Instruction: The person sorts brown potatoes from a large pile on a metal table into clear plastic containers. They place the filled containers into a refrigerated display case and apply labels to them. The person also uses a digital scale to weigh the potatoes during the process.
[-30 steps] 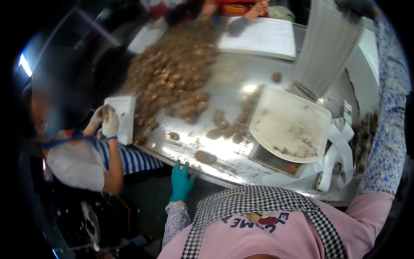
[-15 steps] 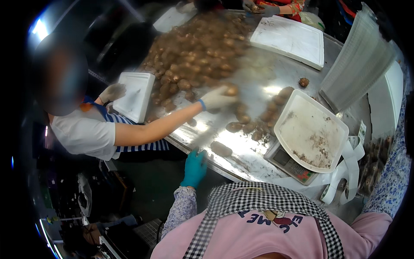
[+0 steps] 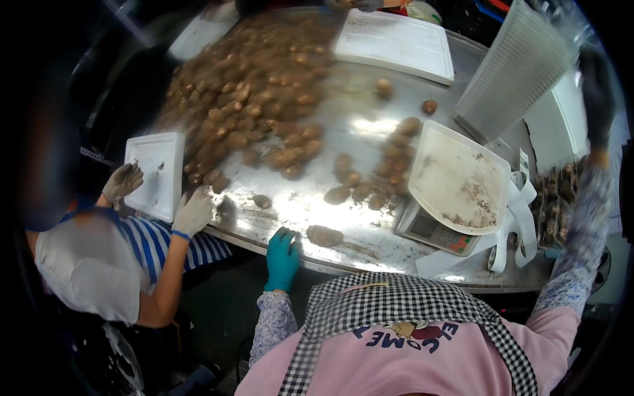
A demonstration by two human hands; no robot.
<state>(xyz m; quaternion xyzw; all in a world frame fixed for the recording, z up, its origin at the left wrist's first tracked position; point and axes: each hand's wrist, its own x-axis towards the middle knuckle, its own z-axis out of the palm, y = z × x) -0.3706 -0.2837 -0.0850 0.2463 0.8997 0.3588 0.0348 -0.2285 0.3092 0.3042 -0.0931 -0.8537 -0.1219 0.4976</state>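
My left hand (image 3: 282, 259), in a teal glove, rests at the table's near edge with its fingers stretched out and nothing in them. A long brown tuber (image 3: 324, 236) lies just right of its fingertips. My right hand (image 3: 598, 99), in a dark glove, is raised at the far right beside a tall stack of clear plastic trays (image 3: 512, 72); blur and shadow hide its fingers. Between my arms, a dirt-specked white tray (image 3: 456, 178) sits on a digital scale (image 3: 429, 232). A small group of brown tubers (image 3: 395, 158) lies left of that tray.
A large heap of brown tubers (image 3: 244, 99) covers the metal table's (image 3: 290, 211) far left. Shallow white foam boxes (image 3: 396, 47) stand around it. A co-worker's gloved hands (image 3: 193, 212) are at the left. A label strip (image 3: 522, 231) curls beside packed trays (image 3: 558, 204).
My right hand has come into view beside the tray stack. The co-worker's hand has drawn back left from the tubers to the foam box. The view has shifted; my left hand stays at the edge.
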